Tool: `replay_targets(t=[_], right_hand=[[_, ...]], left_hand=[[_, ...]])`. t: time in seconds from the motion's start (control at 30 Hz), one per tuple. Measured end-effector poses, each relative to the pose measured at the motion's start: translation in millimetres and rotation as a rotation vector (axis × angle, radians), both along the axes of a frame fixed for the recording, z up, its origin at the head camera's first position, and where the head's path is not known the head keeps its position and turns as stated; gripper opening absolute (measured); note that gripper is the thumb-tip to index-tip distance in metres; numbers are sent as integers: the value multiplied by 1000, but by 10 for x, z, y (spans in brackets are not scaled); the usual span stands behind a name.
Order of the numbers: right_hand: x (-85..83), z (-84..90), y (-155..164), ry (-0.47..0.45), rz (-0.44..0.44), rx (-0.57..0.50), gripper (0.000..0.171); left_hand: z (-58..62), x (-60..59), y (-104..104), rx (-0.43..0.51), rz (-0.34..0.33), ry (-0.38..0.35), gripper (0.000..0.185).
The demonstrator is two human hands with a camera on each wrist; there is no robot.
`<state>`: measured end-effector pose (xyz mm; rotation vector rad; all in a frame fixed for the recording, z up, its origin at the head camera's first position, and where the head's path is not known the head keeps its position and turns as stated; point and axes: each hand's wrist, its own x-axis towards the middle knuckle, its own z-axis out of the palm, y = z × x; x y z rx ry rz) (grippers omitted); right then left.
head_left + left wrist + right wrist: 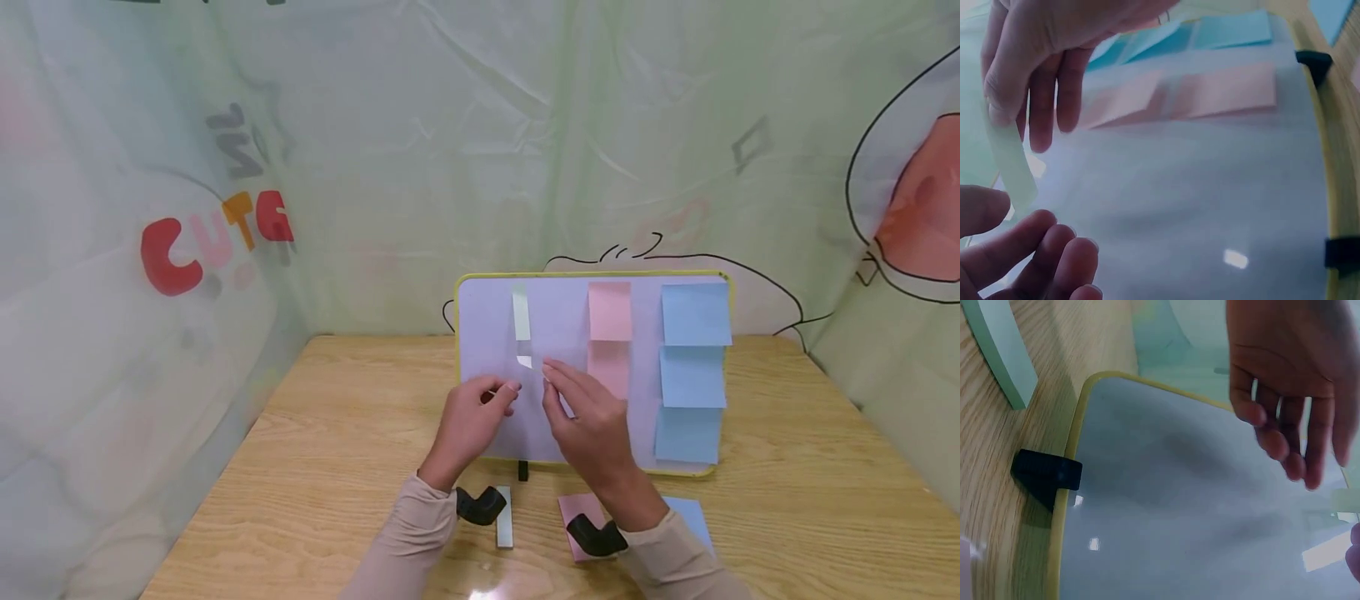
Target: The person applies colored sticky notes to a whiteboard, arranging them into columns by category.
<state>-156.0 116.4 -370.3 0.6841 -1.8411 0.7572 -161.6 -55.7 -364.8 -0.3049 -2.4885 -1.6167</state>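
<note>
My right hand (592, 417) pinches one end of a narrow pale green sticky note (1010, 162) in front of a white board (495, 333) with a yellow rim. To its left, my left hand (476, 417) holds nothing; its fingers (1297, 469) are loosely bent, its thumb apart from them, near the note's free end. Another pale green sticky note (521, 315) is stuck near the top left of the board. Pink sticky notes (609, 311) hang in the middle column, partly behind my right hand. Three blue sticky notes (693, 375) form the right column.
On the wooden table (360, 433), before the board, lie a narrow pale green pad (505, 517), a pink pad (577, 504) and a blue pad (688, 512). Black feet (1047, 472) clip the board's lower edge. A printed curtain (412, 167) hangs behind.
</note>
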Motion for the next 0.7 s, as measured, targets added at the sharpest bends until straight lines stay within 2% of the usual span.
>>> replay_targets(t=[0.07,0.3,0.47,0.7], right_hand=[[-11,2,-17,39,-9,13,40],[-35,-27,-46,86,-8,45,39],[-48,-43,-48,83,-16,64,40],[-65,-65,-51,99,-6,83,39]], left_hand=[[39,-34,36,48,2,-32,28],[125,-131,94,157,-1,-99,33],[129,-182,91,207,-23,-101,34],[122,-232,118,224,-44,-105,32]])
